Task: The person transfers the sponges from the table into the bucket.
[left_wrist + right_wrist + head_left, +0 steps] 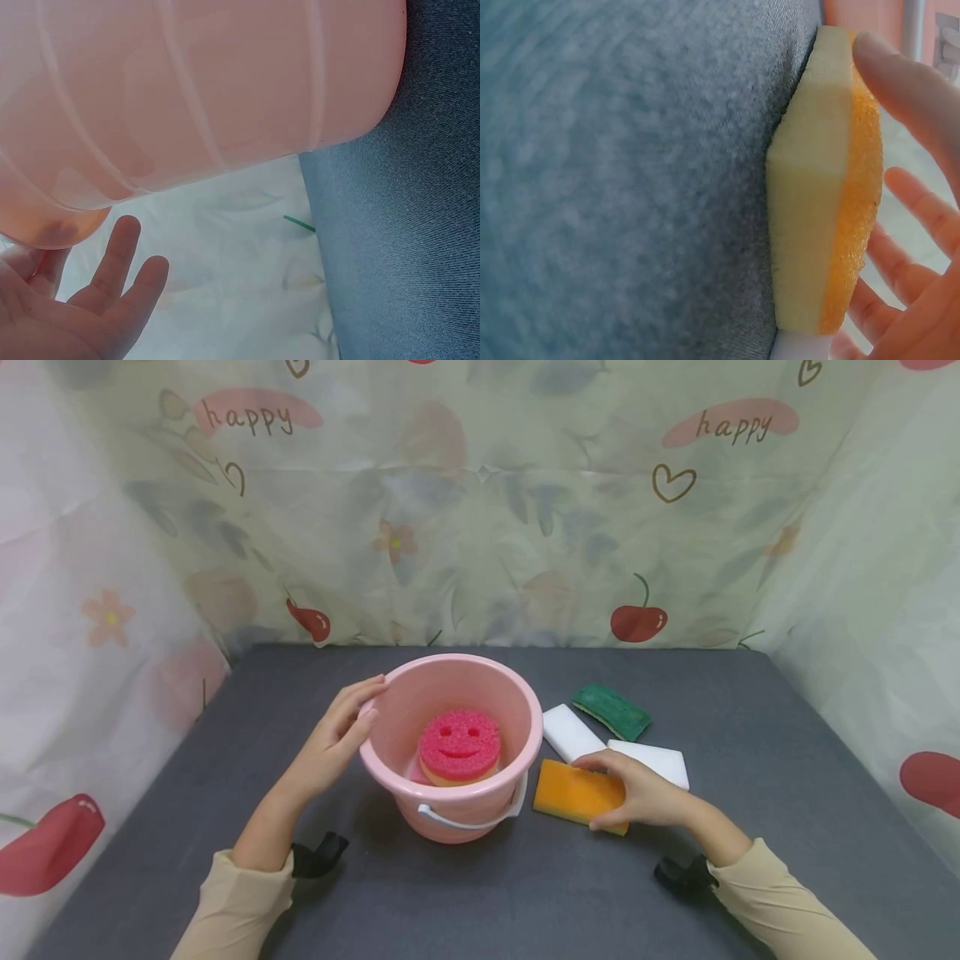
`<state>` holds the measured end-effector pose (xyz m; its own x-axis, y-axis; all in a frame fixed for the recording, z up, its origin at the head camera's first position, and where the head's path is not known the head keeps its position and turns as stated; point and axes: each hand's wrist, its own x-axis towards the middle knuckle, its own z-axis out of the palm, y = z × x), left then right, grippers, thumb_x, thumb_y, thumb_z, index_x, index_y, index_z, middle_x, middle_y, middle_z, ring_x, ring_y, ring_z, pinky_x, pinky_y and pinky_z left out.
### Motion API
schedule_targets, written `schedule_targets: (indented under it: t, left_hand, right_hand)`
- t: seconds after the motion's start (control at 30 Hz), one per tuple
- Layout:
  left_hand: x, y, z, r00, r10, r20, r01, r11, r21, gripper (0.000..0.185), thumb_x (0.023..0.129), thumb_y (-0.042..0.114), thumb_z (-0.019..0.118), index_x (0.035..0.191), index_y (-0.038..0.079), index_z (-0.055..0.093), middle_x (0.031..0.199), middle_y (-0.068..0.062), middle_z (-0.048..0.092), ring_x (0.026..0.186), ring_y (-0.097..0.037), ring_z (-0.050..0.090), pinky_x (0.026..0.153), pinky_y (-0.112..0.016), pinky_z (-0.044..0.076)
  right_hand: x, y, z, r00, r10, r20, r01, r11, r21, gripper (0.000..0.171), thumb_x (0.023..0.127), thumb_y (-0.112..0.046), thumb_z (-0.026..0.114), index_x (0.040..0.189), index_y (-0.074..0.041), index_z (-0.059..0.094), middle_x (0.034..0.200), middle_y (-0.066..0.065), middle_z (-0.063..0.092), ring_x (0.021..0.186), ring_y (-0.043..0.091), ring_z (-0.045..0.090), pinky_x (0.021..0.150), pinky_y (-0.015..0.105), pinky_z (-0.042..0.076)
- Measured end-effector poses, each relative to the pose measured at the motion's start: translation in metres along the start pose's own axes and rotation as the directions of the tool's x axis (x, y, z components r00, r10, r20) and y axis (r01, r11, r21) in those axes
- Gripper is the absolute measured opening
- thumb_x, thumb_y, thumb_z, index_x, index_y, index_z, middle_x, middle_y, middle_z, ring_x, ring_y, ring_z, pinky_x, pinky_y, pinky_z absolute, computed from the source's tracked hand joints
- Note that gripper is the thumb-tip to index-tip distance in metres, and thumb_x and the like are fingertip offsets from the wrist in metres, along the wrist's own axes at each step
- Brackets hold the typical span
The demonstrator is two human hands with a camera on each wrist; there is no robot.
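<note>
A pink bucket (pixel 517 710) stands mid-table with a red smiley sponge (pixel 459 746) inside it. My left hand (pixel 360 710) rests against the bucket's left side, fingertips up at the rim. In the left wrist view its fingers (pixel 112 262) are straight and spread below the bucket wall (pixel 225 82). My right hand (pixel 600 793) arches over the right end of an orange-topped sponge (pixel 562 792) lying flat right of the bucket. The right wrist view shows the thumb (pixel 900 75) touching the sponge (pixel 817 195), with the other fingers loose above it.
Two white sponges (pixel 568 731) (pixel 660 760) and a green sponge (pixel 611 710) lie behind the orange one. A grey cloth (pixel 787 752) covers the table. Printed curtains (pixel 480 510) close off the back and both sides.
</note>
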<state>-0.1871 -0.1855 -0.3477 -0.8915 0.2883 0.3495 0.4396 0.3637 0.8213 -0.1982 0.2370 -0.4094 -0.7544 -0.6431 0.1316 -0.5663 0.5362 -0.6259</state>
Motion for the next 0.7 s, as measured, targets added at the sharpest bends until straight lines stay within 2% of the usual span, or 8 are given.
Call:
schedule_targets:
  t: [0.13,0.43,0.7]
  left_hand:
    - [-0.0001,0.0011,-0.0002,1.0,-0.01,0.007,0.01,1.0,-0.003,0.042,0.096,0.013,0.046,0.138,0.011,0.043,0.149,-0.008,0.032,0.134,-0.024,0.031,0.093,-0.006,0.036]
    - [0.0003,0.0016,-0.0003,1.0,-0.017,0.01,0.017,1.0,0.001,0.043,0.096,0.013,0.046,0.138,0.011,0.043,0.148,-0.008,0.032,0.134,-0.024,0.031,0.093,-0.006,0.036]
    - [-0.0001,0.0007,-0.0005,1.0,-0.015,0.011,0.015,1.0,-0.001,0.043,0.096,0.015,0.046,0.139,0.011,0.042,0.149,-0.007,0.031,0.134,-0.024,0.032,0.093,-0.006,0.036]
  right_hand:
    - [0.0003,-0.0011,-0.0003,1.0,0.0,0.008,0.0,1.0,-0.015,0.071,0.067,-0.032,0.083,0.126,-0.008,0.053,0.124,0.006,0.059,0.113,0.023,0.054,0.099,0.039,0.043]
    - [0.0002,-0.0033,-0.0005,1.0,0.007,-0.001,-0.007,0.999,-0.036,0.066,0.068,-0.03,0.082,0.124,-0.009,0.053,0.123,0.005,0.06,0.109,0.02,0.053,0.096,0.035,0.044]
    - [0.0005,-0.0017,-0.0017,1.0,0.025,-0.004,-0.025,0.999,-0.02,0.063,0.071,-0.034,0.08,0.124,-0.012,0.054,0.123,0.003,0.06,0.11,0.02,0.053,0.097,0.045,0.044]
